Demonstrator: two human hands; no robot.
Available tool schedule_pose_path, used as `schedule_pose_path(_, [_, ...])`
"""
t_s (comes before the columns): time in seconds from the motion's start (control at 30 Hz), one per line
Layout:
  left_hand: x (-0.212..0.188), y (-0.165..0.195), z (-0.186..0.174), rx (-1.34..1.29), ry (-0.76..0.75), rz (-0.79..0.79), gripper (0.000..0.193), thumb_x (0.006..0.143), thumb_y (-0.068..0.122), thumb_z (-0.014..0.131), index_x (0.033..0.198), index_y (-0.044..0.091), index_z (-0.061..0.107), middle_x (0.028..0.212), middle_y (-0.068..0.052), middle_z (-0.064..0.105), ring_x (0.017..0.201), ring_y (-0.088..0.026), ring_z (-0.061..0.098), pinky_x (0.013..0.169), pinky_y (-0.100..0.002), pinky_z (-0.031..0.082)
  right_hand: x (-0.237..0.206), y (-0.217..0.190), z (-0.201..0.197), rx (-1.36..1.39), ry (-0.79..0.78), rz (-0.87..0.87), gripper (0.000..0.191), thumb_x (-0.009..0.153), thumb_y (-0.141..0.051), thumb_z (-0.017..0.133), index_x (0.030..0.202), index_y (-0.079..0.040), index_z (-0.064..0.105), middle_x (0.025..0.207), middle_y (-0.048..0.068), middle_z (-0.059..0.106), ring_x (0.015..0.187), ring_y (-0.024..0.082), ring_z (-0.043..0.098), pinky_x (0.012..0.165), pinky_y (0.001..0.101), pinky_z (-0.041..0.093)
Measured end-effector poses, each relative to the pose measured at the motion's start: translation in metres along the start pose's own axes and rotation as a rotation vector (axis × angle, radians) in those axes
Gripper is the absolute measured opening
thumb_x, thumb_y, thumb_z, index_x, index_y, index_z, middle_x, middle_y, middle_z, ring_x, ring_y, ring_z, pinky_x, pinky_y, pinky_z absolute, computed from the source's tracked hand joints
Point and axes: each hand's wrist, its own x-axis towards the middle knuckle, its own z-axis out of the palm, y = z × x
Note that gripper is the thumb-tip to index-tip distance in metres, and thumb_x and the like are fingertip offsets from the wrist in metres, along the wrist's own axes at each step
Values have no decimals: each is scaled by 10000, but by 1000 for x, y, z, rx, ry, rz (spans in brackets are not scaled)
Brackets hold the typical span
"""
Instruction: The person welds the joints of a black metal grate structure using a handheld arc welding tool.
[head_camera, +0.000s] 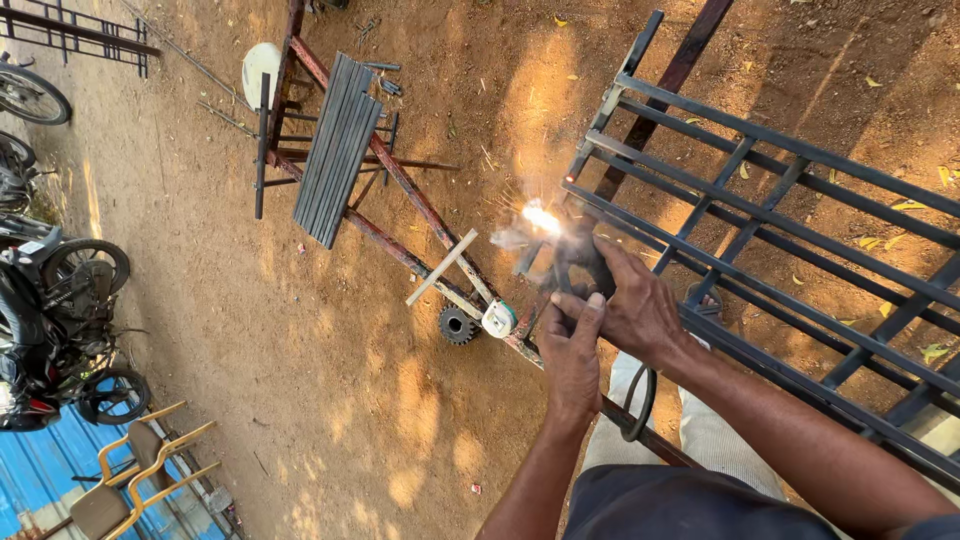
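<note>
At gate frame (760, 215): both hands w/ electrode holder (580, 262)

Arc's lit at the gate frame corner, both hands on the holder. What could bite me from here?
1. Sparks from the welding arc fly close to your bare left hand and right hand; burns seem likely.
2. The cable loops by your knee and could snag.
3. The black metal gate frame near the weld is probably hot.

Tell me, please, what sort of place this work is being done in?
Most likely an outdoor metal-fabrication yard. Both hands hold a welding tool throwing a bright spark at a black steel gate frame; cut steel strips lie on a rusty rack above bare dirt ground.
</note>
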Motion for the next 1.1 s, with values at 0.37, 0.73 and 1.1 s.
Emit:
schedule_pose_path(0.37, [5,-15,-7,-39,22,7,374,923,164,744,1213,-34,616,1142,-107,668,1053,-160,655,972,-305,551,0,-5,-4,25,-1,-5,975,711,-566,832,1478,-82,474,1340,209,626,1154,389,661,916,508,544])
schedule_pose_path(0.73, [3,-13,-4,-79,-4,27,247,939,152,738,1106,4,629,1073,-65,679,993,-129,635,915,-281,539,0,-7,-5,-18,-9,52,1026,690,-583,857,1464,-30,473,1336,221,621,1176,375,652,976,488,525])
schedule_pose_path(1.1, [-36,-6,-3,-27,-130,147,300,989,127,702,1222,-47,629,1138,-109,697,1047,-173,667,971,-319,554,-53,20,-11,538,42,45,923,800,-284,822,1583,-130,358,1373,178,569,1132,258,633,900,386,546])
